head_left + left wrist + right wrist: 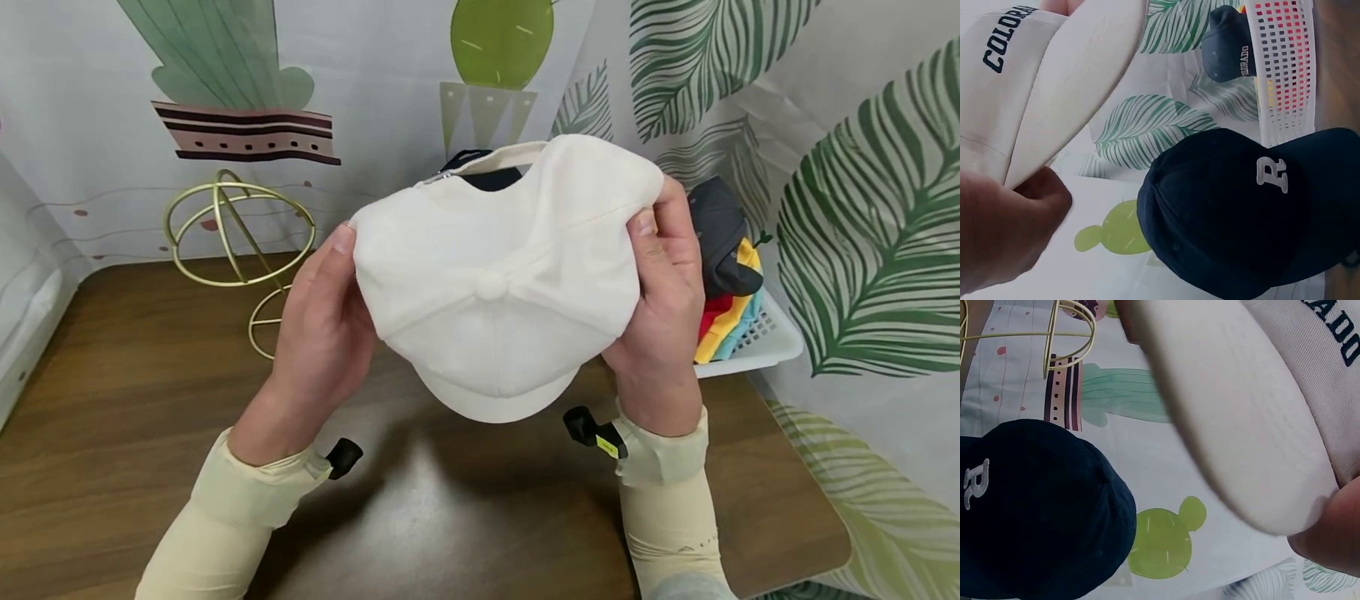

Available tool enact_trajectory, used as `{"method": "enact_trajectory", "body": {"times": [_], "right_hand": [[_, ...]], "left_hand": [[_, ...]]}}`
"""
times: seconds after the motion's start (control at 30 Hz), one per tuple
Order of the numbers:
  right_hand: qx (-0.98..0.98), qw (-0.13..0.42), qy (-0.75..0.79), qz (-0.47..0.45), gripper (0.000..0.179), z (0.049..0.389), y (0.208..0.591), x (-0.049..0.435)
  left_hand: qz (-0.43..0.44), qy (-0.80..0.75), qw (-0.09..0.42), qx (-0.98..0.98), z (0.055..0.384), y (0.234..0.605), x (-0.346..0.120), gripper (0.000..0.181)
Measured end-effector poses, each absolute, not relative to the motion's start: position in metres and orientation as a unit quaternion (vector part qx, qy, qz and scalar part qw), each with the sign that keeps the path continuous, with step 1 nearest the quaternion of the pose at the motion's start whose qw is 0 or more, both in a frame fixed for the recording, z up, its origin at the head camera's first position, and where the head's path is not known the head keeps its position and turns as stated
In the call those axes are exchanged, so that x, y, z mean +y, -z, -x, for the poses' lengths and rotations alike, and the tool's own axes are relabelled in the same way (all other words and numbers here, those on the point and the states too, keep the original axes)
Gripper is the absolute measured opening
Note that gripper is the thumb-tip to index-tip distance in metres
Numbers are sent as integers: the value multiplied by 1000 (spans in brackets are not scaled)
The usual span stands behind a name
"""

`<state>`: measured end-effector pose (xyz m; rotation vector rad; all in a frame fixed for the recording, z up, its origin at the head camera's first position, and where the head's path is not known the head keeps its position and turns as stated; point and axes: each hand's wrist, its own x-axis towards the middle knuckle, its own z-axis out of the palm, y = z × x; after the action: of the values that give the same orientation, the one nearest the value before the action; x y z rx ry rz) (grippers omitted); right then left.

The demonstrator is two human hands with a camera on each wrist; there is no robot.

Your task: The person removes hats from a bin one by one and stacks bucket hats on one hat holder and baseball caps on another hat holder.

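Note:
A white baseball cap [498,325] is held up over the table by both hands, its crown button and brim toward me and its back strap at the far side. The left hand [318,321] grips its left edge, thumb on top. On the opposite edge, the right hand [663,308] pinches the fabric between thumb and fingers. Dark "COLORADO" lettering [1007,39] shows on the cap's front in the left wrist view. Behind it is a navy cap [1210,212] with a white R, mostly hidden in the head view.
A gold wire hat stand [240,279] stands bare at the back left of the brown wooden table [135,467]. At the right is a white perforated basket [780,346] holding a dark cap [716,237] and red, yellow and light blue items. A printed cloth [390,75] hangs behind.

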<state>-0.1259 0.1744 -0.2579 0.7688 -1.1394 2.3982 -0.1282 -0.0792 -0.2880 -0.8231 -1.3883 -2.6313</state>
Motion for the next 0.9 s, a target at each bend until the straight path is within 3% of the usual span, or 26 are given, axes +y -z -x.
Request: {"method": "enact_trajectory", "body": {"times": [0.13,0.57,0.9], "right_hand": [[-395,178,-857,-280,21,129,258,173],[-408,139,-860,-274,24,144,266,168],[-438,162,-843,-268,28,155,265,164]], "left_hand": [[286,865,13,-413,131,289,-78,33],[281,872,56,-398,141,290,-72,23],[275,875,71,-392,151,288,-71,25]]}}
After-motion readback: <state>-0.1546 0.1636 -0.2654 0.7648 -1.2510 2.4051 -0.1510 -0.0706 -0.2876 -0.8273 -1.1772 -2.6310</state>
